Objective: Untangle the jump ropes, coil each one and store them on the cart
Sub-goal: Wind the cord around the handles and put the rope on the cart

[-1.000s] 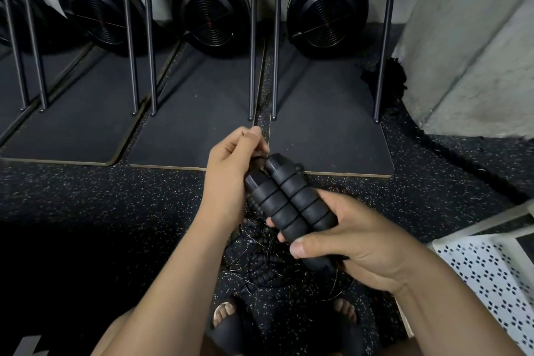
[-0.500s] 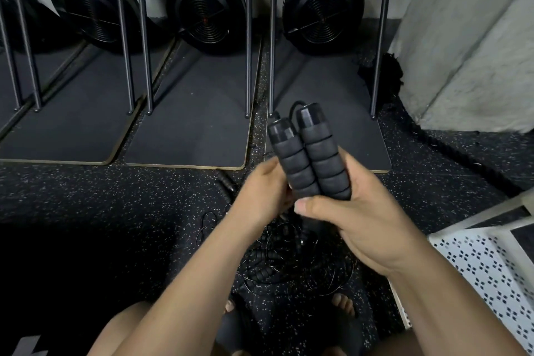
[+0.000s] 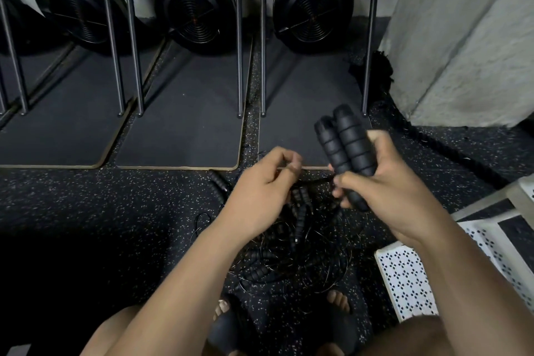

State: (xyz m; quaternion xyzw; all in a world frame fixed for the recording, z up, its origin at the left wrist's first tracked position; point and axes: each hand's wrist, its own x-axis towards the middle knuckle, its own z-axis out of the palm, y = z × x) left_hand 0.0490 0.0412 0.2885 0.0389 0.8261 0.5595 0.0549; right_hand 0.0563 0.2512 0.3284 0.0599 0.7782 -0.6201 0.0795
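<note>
Nearest the person, between the sandalled feet, the tangle of jump ropes [image 3: 289, 257] lies on the speckled floor, thin cords looped over several foam grips. It sits below both hands, at about 6 o'clock from them. The white perforated cart [image 3: 404, 277] stands just beside it at 3 o'clock, with no rope on it. Above the heap, the left hand [image 3: 260, 196] has come off the pair of handles [image 3: 344, 150], which it was touching half a second ago. It now sits apart at their 9 o'clock, thumb and forefinger pinched on what looks like the cord [image 3: 316, 179], though blur softens the fingertips. The right hand [image 3: 384, 191] keeps its fingers wrapped round both handles side by side, their tops tilted towards 11 o'clock and carried further to the right than before. My reading is that one rope is being drawn free of the heap, so coiling can probably begin soon while the other ropes wait. Further out, a loose handle [image 3: 218, 186] lies at 9 o'clock from the left hand. Beyond it are dark mats [image 3: 179, 124] and black fan housings [image 3: 196, 9] at 12 o'clock.
</note>
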